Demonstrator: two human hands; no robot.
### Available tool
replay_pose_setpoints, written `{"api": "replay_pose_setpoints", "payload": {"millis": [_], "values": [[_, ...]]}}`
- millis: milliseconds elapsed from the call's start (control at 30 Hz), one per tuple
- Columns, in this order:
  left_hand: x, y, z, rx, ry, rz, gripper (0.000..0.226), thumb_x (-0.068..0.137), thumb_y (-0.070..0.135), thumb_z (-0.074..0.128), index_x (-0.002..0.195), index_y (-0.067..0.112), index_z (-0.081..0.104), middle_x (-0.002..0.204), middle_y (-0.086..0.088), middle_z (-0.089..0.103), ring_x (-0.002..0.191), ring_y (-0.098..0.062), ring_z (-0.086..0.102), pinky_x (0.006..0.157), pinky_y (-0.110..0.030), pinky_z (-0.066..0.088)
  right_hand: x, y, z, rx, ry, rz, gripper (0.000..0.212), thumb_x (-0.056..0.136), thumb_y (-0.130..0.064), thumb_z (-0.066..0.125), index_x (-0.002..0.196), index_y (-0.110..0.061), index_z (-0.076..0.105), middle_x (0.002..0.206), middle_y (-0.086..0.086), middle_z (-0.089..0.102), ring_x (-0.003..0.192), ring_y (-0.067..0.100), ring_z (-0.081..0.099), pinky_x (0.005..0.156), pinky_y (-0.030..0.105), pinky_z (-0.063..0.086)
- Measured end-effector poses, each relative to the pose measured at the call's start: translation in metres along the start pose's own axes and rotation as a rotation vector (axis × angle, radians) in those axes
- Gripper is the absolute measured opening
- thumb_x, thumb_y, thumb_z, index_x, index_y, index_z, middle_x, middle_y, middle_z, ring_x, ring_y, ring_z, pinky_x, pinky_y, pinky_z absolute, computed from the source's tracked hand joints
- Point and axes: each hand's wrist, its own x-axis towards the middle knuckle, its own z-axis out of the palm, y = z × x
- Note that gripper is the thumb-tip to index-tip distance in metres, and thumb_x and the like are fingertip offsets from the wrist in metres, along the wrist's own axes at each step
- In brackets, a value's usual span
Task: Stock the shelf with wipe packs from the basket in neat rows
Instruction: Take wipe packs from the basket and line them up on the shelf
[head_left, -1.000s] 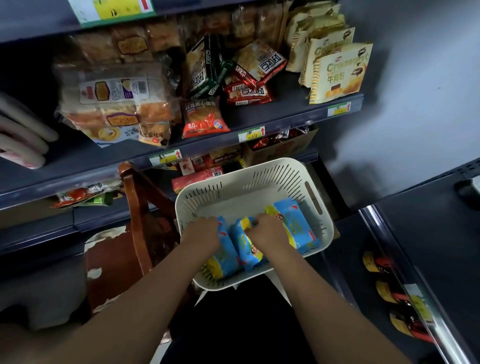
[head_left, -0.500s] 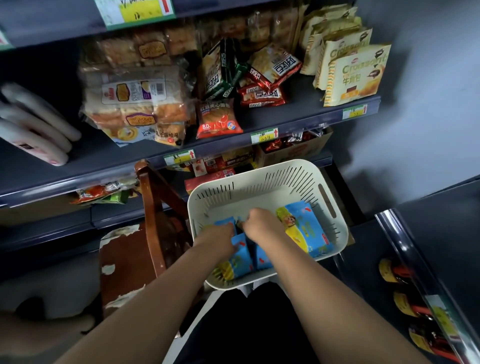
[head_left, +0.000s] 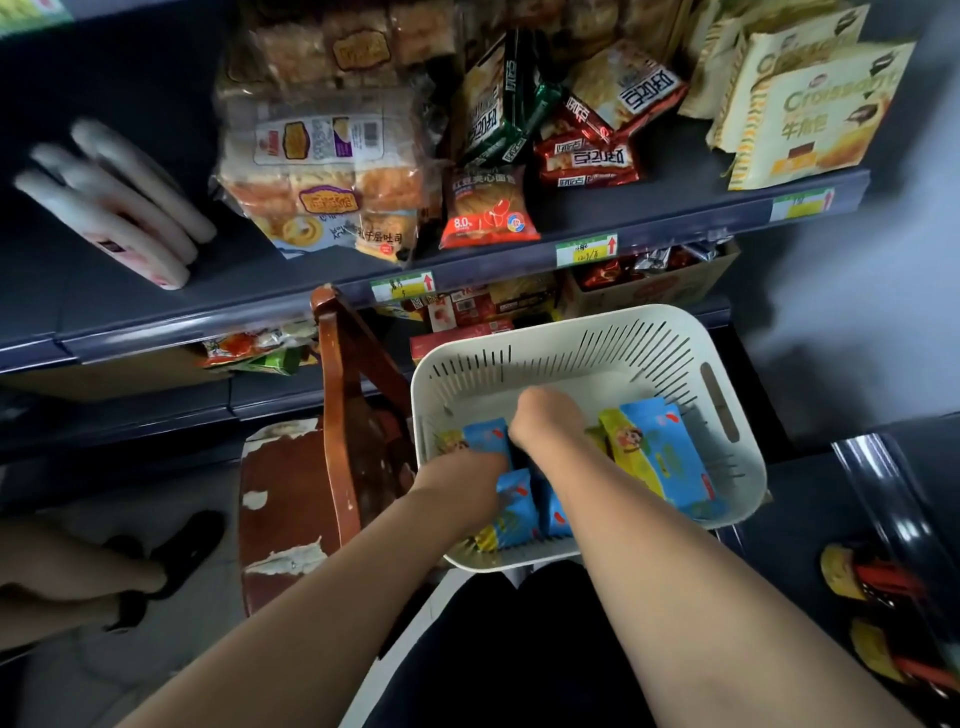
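A cream slotted basket (head_left: 727, 493) sits low in front of me and holds several blue-and-yellow wipe packs. One wipe pack (head_left: 660, 457) lies flat at the right side, while others (head_left: 514, 509) stand on edge near the front. My left hand (head_left: 462, 480) is down among the front packs, its fingers curled round one of them. Just beyond it, my right hand (head_left: 550, 421) has its knuckles up and its fingers dug between the middle packs, gripping one. The fingertips of both hands are hidden. The dark shelf (head_left: 218, 317) runs across above the basket.
White long packs (head_left: 114, 202) lie on the shelf's left, with bread bags (head_left: 322, 171), red snack bags (head_left: 488, 213) and croissant packs (head_left: 815, 114) to their right. A wooden chair (head_left: 337, 415) stands left of the basket. Another person's shoe (head_left: 176, 556) is lower left; bottles (head_left: 862, 577) lower right.
My right hand has moved forward and left, deeper between the middle packs. My left hand stays on the front packs. The view has shifted a little to the left.
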Motion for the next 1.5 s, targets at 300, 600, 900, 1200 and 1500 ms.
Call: {"api": "replay_pose_setpoints", "payload": {"millis": [300, 600, 900, 1200, 1500], "values": [[-0.024, -0.003, -0.026, -0.202, 0.148, -0.069, 0.03, 0.096, 0.046, 0.057, 0.111, 0.022, 0.063, 0.11, -0.002, 0.068, 0.104, -0.03, 0.065, 0.079, -0.033, 0.051, -0.035, 0.024, -0.071, 0.405, 0.259, -0.007, 0.007, 0.086, -0.009, 0.056, 0.084, -0.013, 0.061, 0.092, 0.012, 0.069, 0.095, 0.036, 0.066, 0.062, 0.03, 0.04], [-0.045, 0.001, -0.133, -0.661, 0.289, 0.042, 0.015, 0.087, 0.032, 0.074, 0.087, 0.016, 0.073, 0.08, -0.006, 0.07, 0.071, -0.022, 0.063, 0.06, -0.031, 0.047, -0.118, 0.074, -0.159, 1.781, 0.078, -0.007, 0.022, 0.094, 0.004, 0.061, 0.103, -0.014, 0.069, 0.089, 0.005, 0.077, 0.081, 0.019, 0.072, 0.071, 0.032, 0.057], [-0.078, 0.071, -0.202, -1.0, 0.3, 0.346, 0.01, 0.09, 0.018, 0.076, 0.09, 0.009, 0.075, 0.071, -0.001, 0.074, 0.063, -0.015, 0.066, 0.057, -0.028, 0.053, -0.211, 0.127, -0.225, 1.905, 0.432, -0.142, 0.012, 0.094, -0.017, 0.067, 0.106, -0.019, 0.068, 0.093, 0.005, 0.079, 0.08, 0.018, 0.074, 0.073, 0.032, 0.051], [-0.127, 0.174, -0.23, -1.131, 0.1, 0.69, 0.017, 0.092, 0.011, 0.072, 0.107, 0.002, 0.072, 0.097, -0.016, 0.078, 0.076, -0.023, 0.073, 0.059, -0.026, 0.059, -0.307, 0.192, -0.254, 1.829, 1.001, -0.203, 0.01, 0.093, -0.006, 0.069, 0.102, -0.008, 0.065, 0.078, 0.013, 0.072, 0.057, 0.024, 0.064, 0.058, 0.031, 0.052], [-0.166, 0.32, -0.228, -1.082, -0.023, 0.916, 0.011, 0.089, 0.01, 0.075, 0.099, 0.006, 0.076, 0.102, -0.017, 0.078, 0.094, -0.033, 0.075, 0.088, -0.042, 0.059, -0.423, 0.28, -0.249, 1.84, 1.329, -0.173, 0.009, 0.098, -0.01, 0.064, 0.102, -0.003, 0.067, 0.084, 0.018, 0.075, 0.077, 0.033, 0.075, 0.079, 0.043, 0.062]]}}
